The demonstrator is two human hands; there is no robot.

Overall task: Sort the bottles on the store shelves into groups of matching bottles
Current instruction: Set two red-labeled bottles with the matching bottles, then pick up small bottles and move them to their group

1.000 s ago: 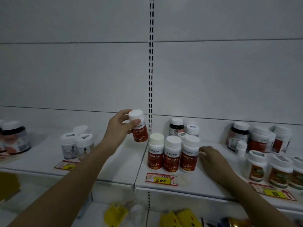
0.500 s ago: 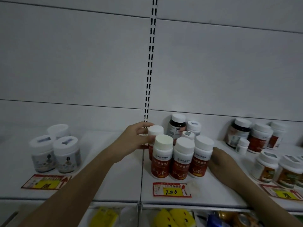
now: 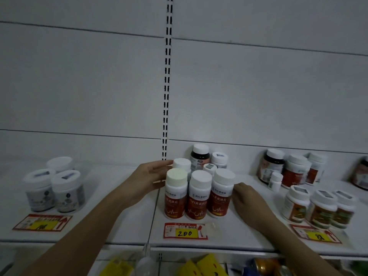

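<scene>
Set down since a second ago, the fourth red-label bottle (image 3: 181, 165) stands behind the front row of three (image 3: 199, 194) on the shelf (image 3: 119, 226). Left hand (image 3: 148, 181) spreads open beside it; right hand (image 3: 248, 200), fingers loosely apart, steadies the row. Light, rigid, smooth plastic: best gripped around the body below the cap.

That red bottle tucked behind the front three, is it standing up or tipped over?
Upright. The fourth red bottle shows its white cap level, behind the front row; its base is hidden. The left hand is open beside it.
</scene>
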